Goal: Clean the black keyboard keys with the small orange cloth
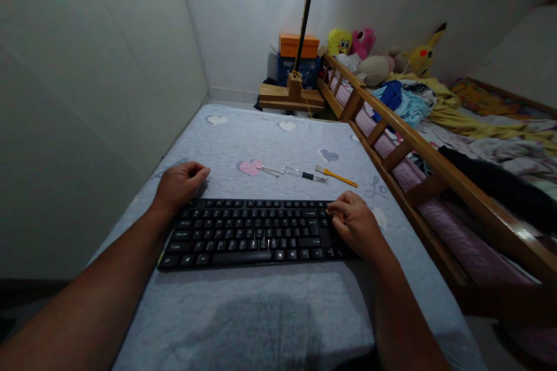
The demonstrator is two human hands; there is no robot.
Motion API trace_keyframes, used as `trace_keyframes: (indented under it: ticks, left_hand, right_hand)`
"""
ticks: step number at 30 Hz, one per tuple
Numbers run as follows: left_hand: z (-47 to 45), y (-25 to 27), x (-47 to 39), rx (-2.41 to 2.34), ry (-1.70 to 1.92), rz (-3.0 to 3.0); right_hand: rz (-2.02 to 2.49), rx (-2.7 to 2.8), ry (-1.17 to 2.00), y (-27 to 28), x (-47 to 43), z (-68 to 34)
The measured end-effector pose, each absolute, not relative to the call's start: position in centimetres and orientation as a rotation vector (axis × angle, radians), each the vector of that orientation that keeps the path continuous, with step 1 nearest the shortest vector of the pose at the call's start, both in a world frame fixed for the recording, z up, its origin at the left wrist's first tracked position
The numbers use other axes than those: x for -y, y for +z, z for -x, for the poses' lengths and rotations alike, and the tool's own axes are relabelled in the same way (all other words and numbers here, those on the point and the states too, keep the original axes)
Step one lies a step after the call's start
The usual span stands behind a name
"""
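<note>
A black keyboard (248, 232) lies flat across the cloth-covered surface, keys facing up. My left hand (180, 185) rests by its far left corner, fingers curled in and thumb against them, with nothing showing in the grip. Over the keyboard's right end is my right hand (354, 223), fingertips pinched together close to the keys; what they hold, if anything, is too small to name. Beyond the keyboard lie white cotton swabs (270, 171), a wire keycap puller with a black grip (307, 175), and a small brush with a yellow handle (342, 178).
A pale quilted cloth with hearts (256, 133) covers the surface. Along the right runs a wooden bed rail (404, 133), with clothes and plush toys behind it. At the back, a dark pole (307, 11) rises from a wooden base near stacked boxes (298, 46). A wall stands left.
</note>
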State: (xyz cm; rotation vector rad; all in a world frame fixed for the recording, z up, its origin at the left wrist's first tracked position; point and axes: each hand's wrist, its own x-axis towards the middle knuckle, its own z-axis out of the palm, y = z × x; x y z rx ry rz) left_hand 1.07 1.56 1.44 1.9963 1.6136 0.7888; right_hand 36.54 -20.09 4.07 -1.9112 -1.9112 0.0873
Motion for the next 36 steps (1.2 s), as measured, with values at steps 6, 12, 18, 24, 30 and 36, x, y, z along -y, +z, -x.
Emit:
trace_keyframes:
  ticks: [6,12,18,24,30,36]
  left_hand:
    - [-1.0,1.1,-1.8,-1.611,0.778,-1.993]
    - [-0.9,1.1,-1.8,-1.603,0.782,-1.994]
    - [-1.2,1.6,-1.4,-1.612,0.774,-1.985]
    - [-1.1,1.5,-1.4,-1.612,0.774,-1.985]
    - [-1.1,1.5,-1.5,-1.603,0.773,-1.992]
    - [-1.1,1.5,-1.5,-1.589,0.789,-1.991]
  right_hand:
    - [1.898,1.921,0.158,4.5,20.6,-36.4]
    - [1.875,1.926,0.257,4.9,21.2,-36.5]
    - [1.832,1.927,0.297,4.9,21.3,-36.5]
    - [1.809,1.820,0.065,3.8,19.5,-36.1]
    - [1.867,1.887,-0.063,3.3,18.2,-35.5]
    - [1.871,1.933,0.015,3.6,18.8,-35.4]
